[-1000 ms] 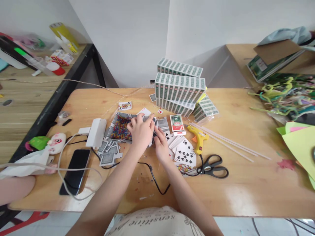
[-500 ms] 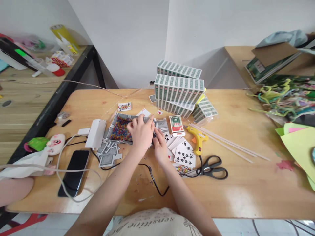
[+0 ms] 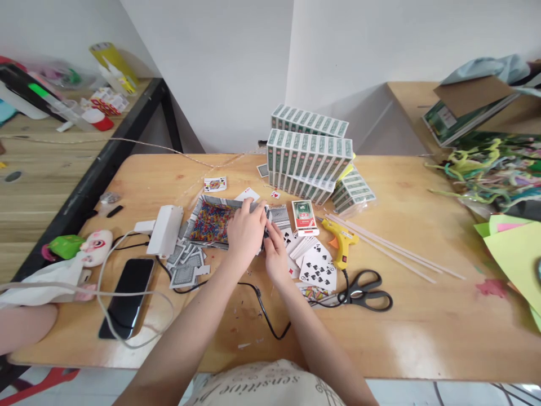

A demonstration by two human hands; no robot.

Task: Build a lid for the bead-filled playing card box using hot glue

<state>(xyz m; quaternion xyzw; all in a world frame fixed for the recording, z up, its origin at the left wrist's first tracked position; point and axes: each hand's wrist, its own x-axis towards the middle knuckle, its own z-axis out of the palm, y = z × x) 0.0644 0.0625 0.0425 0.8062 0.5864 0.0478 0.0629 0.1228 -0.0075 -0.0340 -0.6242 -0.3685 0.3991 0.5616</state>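
A shallow tray made of playing cards (image 3: 211,223), grey-patterned at the rim and multicoloured inside, lies on the table. Over its right end bends my left hand (image 3: 246,228), fingers closed on the tray's edge. My right hand (image 3: 275,254) pinches the same right end from outside, its fingertips close to those of the left. Both hands hide the part between them. Right of them are loose playing cards (image 3: 318,269), a red-and-green card box (image 3: 304,216) and a yellow glue gun (image 3: 340,241). Grey-backed card pieces (image 3: 186,269) lie below the tray's left side.
Stacked card boxes (image 3: 308,158) stand at the back. Black-handled scissors (image 3: 367,290) and white glue sticks (image 3: 397,247) lie to the right. A phone (image 3: 127,296), a white power adapter (image 3: 165,230) and loose cables occupy the left. A black cord (image 3: 266,313) runs beneath my forearms.
My left hand's fingers have drawn in from the tray's middle toward its right end, showing more of the coloured inside. My right hand stays at nearly the same spot.
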